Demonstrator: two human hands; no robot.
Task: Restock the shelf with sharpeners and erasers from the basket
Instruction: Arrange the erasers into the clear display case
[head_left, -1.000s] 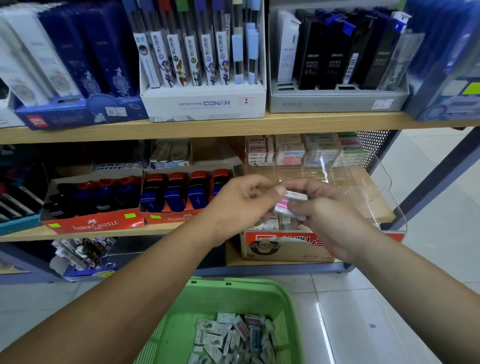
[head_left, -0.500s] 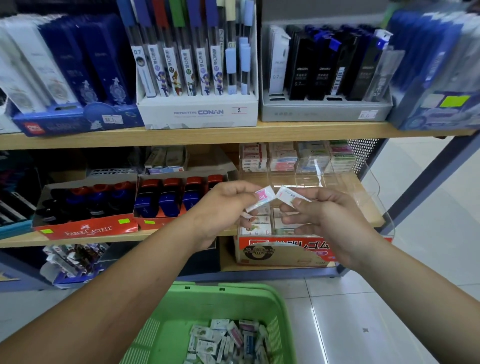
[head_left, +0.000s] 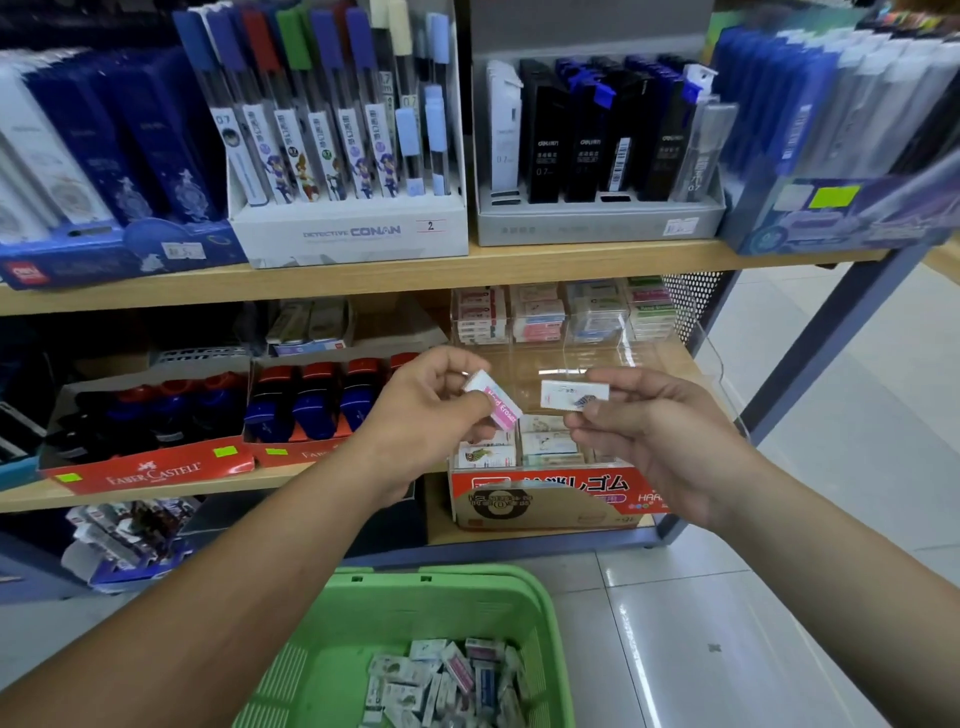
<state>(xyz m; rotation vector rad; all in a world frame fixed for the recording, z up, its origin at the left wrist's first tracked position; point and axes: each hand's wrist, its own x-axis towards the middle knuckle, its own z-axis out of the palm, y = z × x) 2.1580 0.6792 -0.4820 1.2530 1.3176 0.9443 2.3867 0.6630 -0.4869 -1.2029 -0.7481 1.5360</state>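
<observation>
Head view: left hand (head_left: 431, 410) pinches a pink-sleeved eraser (head_left: 493, 397), long axis tilted down to the right. Just beside it but apart, the right hand (head_left: 654, 431) pinches a white eraser (head_left: 571, 395) held near level. Both hang in front of the clear divided tray (head_left: 613, 358) on the middle shelf (head_left: 62, 500), above the red eraser box (head_left: 550, 493). The tray's bays lie straight ahead, the right hand likely nearer.

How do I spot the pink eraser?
Find the red box of erasers on the shelf; two hands are held up in front of it. The left hand pinches the pink eraser. The right hand holds a white eraser; only the left one has a pink sleeve.
</observation>
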